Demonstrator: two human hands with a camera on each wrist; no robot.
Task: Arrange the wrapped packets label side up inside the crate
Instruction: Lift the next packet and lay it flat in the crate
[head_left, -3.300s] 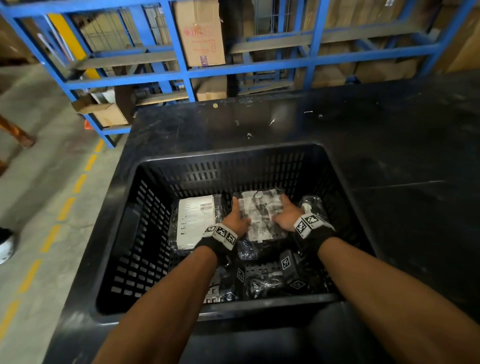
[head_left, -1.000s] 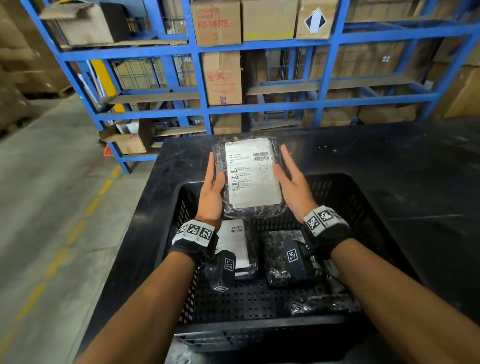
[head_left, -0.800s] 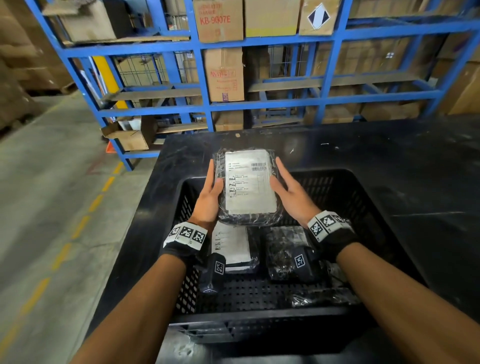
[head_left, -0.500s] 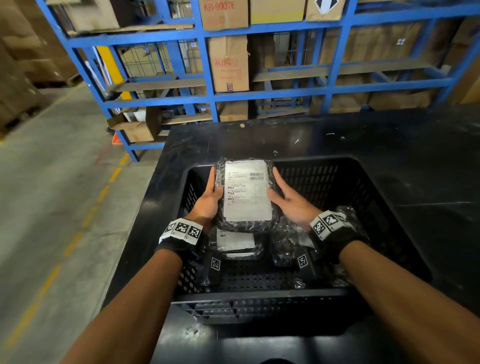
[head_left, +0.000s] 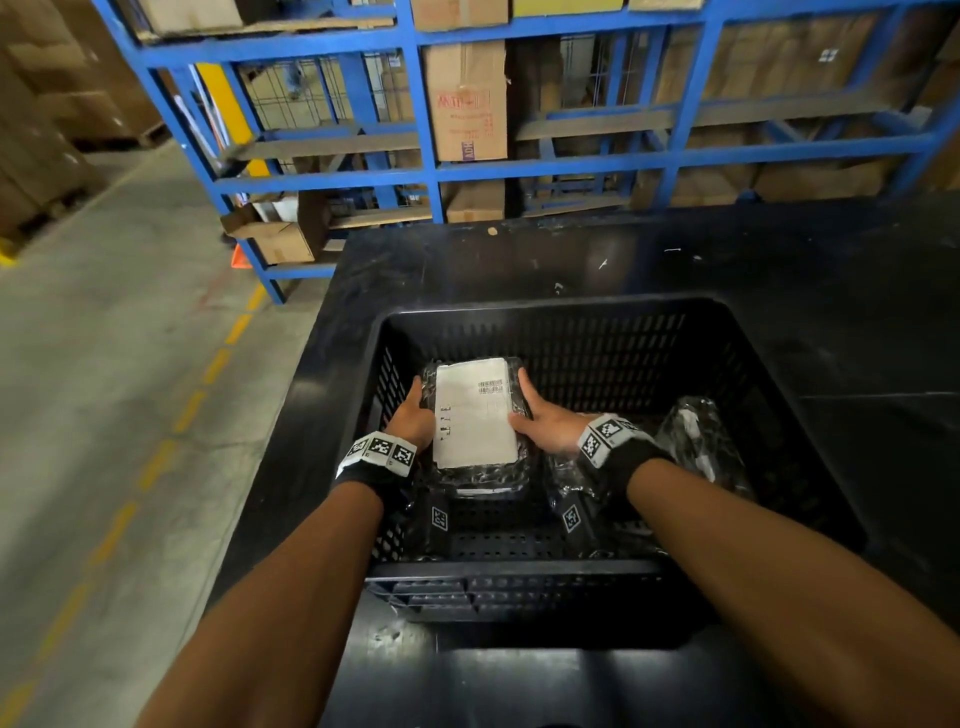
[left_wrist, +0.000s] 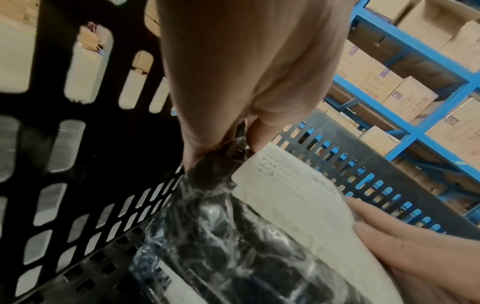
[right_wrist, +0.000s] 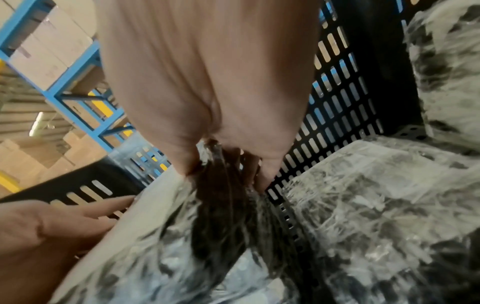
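Observation:
A plastic-wrapped packet (head_left: 475, 415) faces up with its white label, low inside the black slotted crate (head_left: 545, 306) toward its left side. My left hand (head_left: 417, 413) grips its left edge and my right hand (head_left: 531, 418) grips its right edge. In the left wrist view my left hand (left_wrist: 235, 142) pinches the wrap beside the label (left_wrist: 298, 205). The right wrist view shows my right hand (right_wrist: 226, 164) curled round the packet's (right_wrist: 168, 246) side. Another packet (head_left: 488, 486) lies partly hidden underneath it. A packet (head_left: 693, 441) leans against the right wall.
One more wrapped packet (right_wrist: 376, 205) lies on the crate floor under my right wrist. The crate stands on a black table (head_left: 779, 260). Blue shelving (head_left: 431, 130) with cardboard boxes stands behind it. A concrete floor with yellow dashes (head_left: 156, 457) lies to the left.
Both hands have lowered the label-up packet from above the crate's rim down into its left side, over a packet lying there. The camera has tilted down with it.

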